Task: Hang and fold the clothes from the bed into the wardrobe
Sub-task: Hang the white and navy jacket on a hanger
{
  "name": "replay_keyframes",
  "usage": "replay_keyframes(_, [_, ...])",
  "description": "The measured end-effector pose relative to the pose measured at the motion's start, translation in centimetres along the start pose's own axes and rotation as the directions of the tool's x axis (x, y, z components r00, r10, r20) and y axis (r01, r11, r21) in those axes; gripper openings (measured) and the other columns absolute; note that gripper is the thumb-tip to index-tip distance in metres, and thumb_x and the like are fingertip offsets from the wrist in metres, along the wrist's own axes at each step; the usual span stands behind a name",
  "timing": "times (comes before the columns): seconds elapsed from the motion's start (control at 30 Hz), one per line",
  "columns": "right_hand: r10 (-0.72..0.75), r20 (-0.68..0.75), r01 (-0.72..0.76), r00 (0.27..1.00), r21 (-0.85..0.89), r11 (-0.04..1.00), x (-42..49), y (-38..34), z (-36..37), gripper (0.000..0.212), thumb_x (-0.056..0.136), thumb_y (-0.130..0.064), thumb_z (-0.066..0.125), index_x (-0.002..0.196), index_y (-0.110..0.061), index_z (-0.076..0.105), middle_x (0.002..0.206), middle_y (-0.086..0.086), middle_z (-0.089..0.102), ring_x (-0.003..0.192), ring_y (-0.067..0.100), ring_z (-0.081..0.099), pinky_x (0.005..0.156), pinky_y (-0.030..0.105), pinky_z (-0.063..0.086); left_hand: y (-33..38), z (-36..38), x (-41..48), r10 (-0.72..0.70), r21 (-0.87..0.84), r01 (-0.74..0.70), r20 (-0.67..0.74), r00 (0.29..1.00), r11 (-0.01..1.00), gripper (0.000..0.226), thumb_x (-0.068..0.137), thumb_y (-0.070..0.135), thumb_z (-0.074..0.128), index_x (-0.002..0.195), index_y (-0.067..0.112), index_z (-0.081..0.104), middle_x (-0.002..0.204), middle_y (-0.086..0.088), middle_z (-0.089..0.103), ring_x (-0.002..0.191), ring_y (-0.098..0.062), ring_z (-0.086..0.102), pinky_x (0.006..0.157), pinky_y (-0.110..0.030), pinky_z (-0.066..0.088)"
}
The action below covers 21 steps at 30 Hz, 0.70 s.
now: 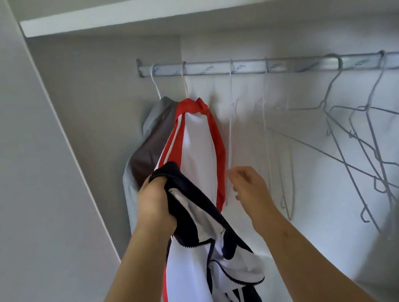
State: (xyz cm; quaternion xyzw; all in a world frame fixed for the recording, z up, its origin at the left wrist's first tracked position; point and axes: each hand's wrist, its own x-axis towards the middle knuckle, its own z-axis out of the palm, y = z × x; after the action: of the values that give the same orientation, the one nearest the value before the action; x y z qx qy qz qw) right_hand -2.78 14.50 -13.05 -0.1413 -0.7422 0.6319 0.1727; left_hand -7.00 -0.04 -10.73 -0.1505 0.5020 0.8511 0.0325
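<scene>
L hand grips navy-white jacket; R hand pinches white hanger.

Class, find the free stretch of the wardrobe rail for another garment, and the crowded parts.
Free: rail between the white hangers and the grey wire hangers. Crowded: far left, with grey garment and red-and-white jacket; right, tangled wire hangers.

Gap beside red jacket (one white hanger); wire hangers crowd right.

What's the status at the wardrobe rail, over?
Both busy: left grip holds navy-and-white zip jacket, bunched; right grip pinches white hanger on rail. Already hung beside it: grey garment, red-and-white top. Nothing blocking.
</scene>
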Motion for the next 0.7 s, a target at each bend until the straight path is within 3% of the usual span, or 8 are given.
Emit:
replay_keyframes(0.1, [0.095, -0.005, -0.095, 0.995, 0.031, 0.995, 1.7, -0.1, 0.8, 0.02, 0.094, -0.033, 0.049, 0.112, -0.026, 0.043, 0.107, 0.0, 0.055, 0.091, 0.008, 0.054, 0.069, 0.018, 0.044, 0.3, 0.7, 2.1, -0.033, -0.09, 0.034, 0.011, 0.999, 0.995, 0.019, 0.088, 0.015, 0.052, 0.075, 0.015, 0.065, 0.057, 0.001, 0.066, 0.062, -0.012, 0.06, 0.056, -0.024, 0.044])
replay_keyframes(0.13, [0.139, -0.004, -0.138, 0.99, 0.071, 0.988, 2.3, -0.1, 1.1, 0.026, 0.094, -0.029, 0.051, 0.117, -0.023, 0.041, 0.111, 0.003, 0.056, 0.092, 0.01, 0.055, 0.094, 0.023, 0.028, 0.3, 0.9, 2.7, -0.032, -0.1, 0.034, 0.016, 0.999, 0.994, 0.019, 0.088, 0.014, 0.053, 0.074, 0.016, 0.065, 0.054, 0.003, 0.066, 0.059, -0.011, 0.061, 0.055, -0.023, 0.044])
replay_keyframes(0.17, [0.178, 0.004, -0.177, 0.984, 0.133, 0.975, 2.9, -0.1, 1.6, 0.036, 0.093, -0.024, 0.053, 0.125, -0.019, 0.039, 0.112, 0.007, 0.057, 0.09, 0.013, 0.057, 0.071, 0.02, 0.03, 0.3, 1.1, 3.4, -0.035, -0.104, 0.038, 0.03, 0.999, 0.994, 0.019, 0.088, 0.014, 0.054, 0.073, 0.017, 0.066, 0.052, 0.004, 0.066, 0.055, -0.01, 0.063, 0.054, -0.022, 0.044])
replay_keyframes(0.27, [0.259, 0.043, -0.259, 0.965, 0.315, 0.913, 4.4, -0.3, 2.9, 0.045, 0.088, -0.002, 0.057, 0.126, -0.014, 0.037, 0.111, 0.014, 0.059, 0.077, 0.016, 0.061, 0.068, 0.026, 0.051, 0.4, 1.5, 5.2, -0.053, -0.116, 0.066, 0.117, 0.992, 0.991, 0.02, 0.087, 0.013, 0.055, 0.076, 0.019, 0.069, 0.058, 0.007, 0.069, 0.054, -0.007, 0.065, 0.052, -0.018, 0.046])
replay_keyframes(0.4, [0.256, -0.109, -0.206, 0.96, 0.341, 0.917, 6.5, -1.2, 4.0, 0.025, 0.089, 0.005, 0.049, 0.106, -0.012, 0.051, 0.071, 0.007, 0.055, 0.043, 0.009, 0.041, 0.035, 0.017, 0.034, 0.6, 1.4, 8.2, -0.069, -0.057, 0.082, 0.19, 0.979, 0.995, 0.018, 0.087, 0.013, 0.056, 0.082, 0.02, 0.071, 0.067, 0.005, 0.072, 0.062, -0.008, 0.068, 0.058, -0.021, 0.049])
replay_keyframes(0.47, [0.227, -0.189, -0.166, 0.955, 0.294, 0.941, 7.5, -1.5, 4.5, 0.011, 0.093, -0.006, 0.047, 0.089, -0.013, 0.055, 0.061, 0.002, 0.049, 0.038, 0.007, 0.035, 0.031, 0.016, 0.027, 0.9, 1.2, 9.7, -0.077, -0.052, 0.09, 0.219, 0.973, 0.995, 0.014, 0.084, 0.014, 0.061, 0.081, 0.021, 0.073, 0.072, 0.004, 0.073, 0.065, -0.009, 0.069, 0.06, -0.022, 0.049])
replay_keyframes(0.53, [0.197, -0.268, -0.117, 0.943, 0.287, 0.951, 8.1, -1.7, 4.8, 0.019, 0.093, -0.012, 0.048, 0.075, -0.013, 0.054, 0.05, -0.003, 0.042, 0.029, 0.002, 0.031, 0.03, 0.016, 0.024, 1.2, 1.0, 10.4, -0.099, -0.013, 0.104, 0.205, 0.974, 0.995, 0.009, 0.08, 0.018, 0.066, 0.082, 0.021, 0.074, 0.078, 0.003, 0.073, 0.073, -0.012, 0.069, 0.066, -0.024, 0.049])
replay_keyframes(0.7, [0.125, -0.357, -0.024, 0.926, 0.274, 0.961, 8.8, -2.0, 6.6, 0.021, 0.095, -0.019, 0.049, 0.076, -0.013, 0.057, 0.048, -0.002, 0.035, 0.033, 0.004, 0.026, 0.033, 0.017, 0.024, 2.3, 1.0, 12.6, -0.153, 0.016, 0.153, 0.199, 0.968, 0.988, 0.006, 0.083, 0.02, 0.066, 0.079, 0.019, 0.071, 0.064, 0.006, 0.071, 0.069, -0.011, 0.065, 0.063, -0.024, 0.046])
